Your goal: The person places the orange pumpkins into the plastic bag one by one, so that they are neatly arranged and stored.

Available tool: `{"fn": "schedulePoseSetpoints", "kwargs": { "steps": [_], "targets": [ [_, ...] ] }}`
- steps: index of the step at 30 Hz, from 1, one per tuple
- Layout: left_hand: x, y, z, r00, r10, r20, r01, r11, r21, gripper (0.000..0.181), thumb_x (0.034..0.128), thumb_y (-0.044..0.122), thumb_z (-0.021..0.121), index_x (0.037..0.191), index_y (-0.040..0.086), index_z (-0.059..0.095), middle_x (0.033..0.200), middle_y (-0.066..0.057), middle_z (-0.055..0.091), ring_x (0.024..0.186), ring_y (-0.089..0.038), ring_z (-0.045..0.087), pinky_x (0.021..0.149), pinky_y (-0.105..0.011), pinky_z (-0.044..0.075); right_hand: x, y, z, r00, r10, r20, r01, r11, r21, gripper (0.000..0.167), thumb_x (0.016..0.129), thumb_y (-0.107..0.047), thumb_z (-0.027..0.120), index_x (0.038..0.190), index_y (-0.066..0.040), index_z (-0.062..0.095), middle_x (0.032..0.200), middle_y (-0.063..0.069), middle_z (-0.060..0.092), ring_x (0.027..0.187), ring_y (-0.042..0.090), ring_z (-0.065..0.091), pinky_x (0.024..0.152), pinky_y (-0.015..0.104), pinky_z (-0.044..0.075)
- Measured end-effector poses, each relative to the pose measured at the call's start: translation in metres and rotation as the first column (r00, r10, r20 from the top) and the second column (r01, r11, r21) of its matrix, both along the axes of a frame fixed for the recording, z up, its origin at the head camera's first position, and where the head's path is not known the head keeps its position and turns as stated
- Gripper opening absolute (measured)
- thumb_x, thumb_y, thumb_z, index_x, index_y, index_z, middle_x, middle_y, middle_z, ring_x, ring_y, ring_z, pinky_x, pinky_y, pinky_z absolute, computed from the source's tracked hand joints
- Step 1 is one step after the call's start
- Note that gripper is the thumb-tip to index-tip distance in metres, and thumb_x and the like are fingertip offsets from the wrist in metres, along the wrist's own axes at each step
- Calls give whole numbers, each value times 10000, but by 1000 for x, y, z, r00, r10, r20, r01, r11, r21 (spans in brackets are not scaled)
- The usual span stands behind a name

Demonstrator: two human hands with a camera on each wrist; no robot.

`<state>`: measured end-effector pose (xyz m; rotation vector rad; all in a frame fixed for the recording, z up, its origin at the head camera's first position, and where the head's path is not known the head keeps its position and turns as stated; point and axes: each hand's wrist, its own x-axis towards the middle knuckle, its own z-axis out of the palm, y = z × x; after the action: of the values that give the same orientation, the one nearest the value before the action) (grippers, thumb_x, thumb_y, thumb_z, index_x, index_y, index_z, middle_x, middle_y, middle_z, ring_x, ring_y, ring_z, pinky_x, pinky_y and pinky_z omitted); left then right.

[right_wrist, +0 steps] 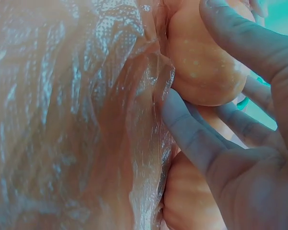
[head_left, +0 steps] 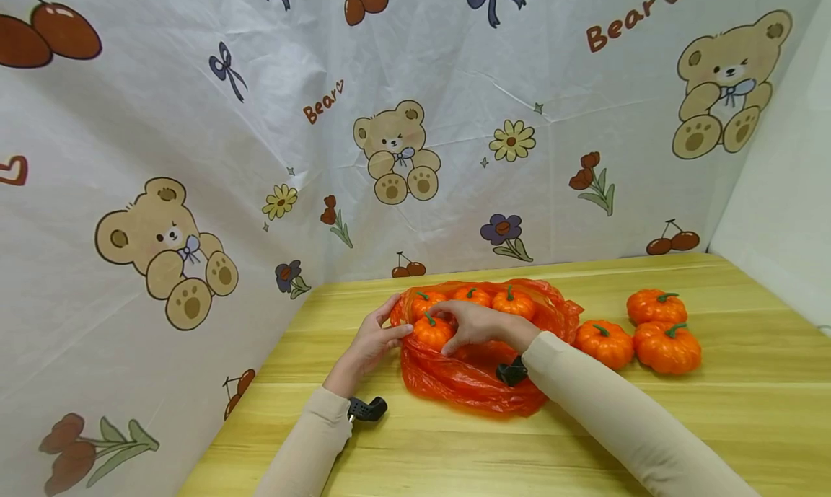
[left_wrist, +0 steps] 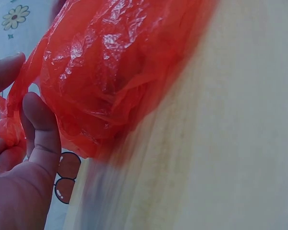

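Observation:
A thin red plastic bag point(head_left: 454, 390) lies spread on the table with its mouth facing up. Several small orange pumpkins with green stems sit inside, including a back-left pumpkin point(head_left: 423, 304) and a back-right pumpkin point(head_left: 514, 304). My right hand point(head_left: 477, 322) reaches into the bag, its thumb and fingers curled around the front pumpkin point(head_left: 431, 335). In the right wrist view that pumpkin point(right_wrist: 206, 62) lies between thumb and fingers. At the bag's left rim, my left hand point(head_left: 371, 340) holds the plastic; the left wrist view shows the film point(left_wrist: 101, 72) passing between thumb and fingers.
Right of the bag, three more pumpkins stand close together: a near-left one point(head_left: 604, 344), a near-right one point(head_left: 669, 347) and one behind point(head_left: 656, 307). The wooden table point(head_left: 441, 454) meets a bear-print cloth point(head_left: 448, 230) at its back and left. A black wrist device point(head_left: 368, 409) is on each arm.

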<state>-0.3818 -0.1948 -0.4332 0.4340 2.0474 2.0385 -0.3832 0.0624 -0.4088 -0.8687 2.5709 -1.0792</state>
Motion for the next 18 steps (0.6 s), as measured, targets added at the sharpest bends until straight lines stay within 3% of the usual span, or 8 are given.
{"fn": "schedulePoseSetpoints", "kwargs": {
  "steps": [10,18],
  "targets": [
    [-1,-1,-1,1000,-17,7,16,1000,11,875,953,1,682,1663,160,195,1717,-112,199,1008,-143,619,715,-212,579,-2,10,3,999,16,-51,-14,999,39,677,795,-232,905,1401,-200,604,1367,17,628,1272,246,571,1119,469,471],
    [-1,-1,0,1000,-15,0,15,1000,22,864,956,-10,671,1661,148,197,1712,-110,211,1037,-150,612,715,-213,581,4,28,21,999,48,14,-48,999,9,557,885,-172,822,1397,-170,604,1387,71,627,1234,343,633,1012,450,547]
  ]
}}
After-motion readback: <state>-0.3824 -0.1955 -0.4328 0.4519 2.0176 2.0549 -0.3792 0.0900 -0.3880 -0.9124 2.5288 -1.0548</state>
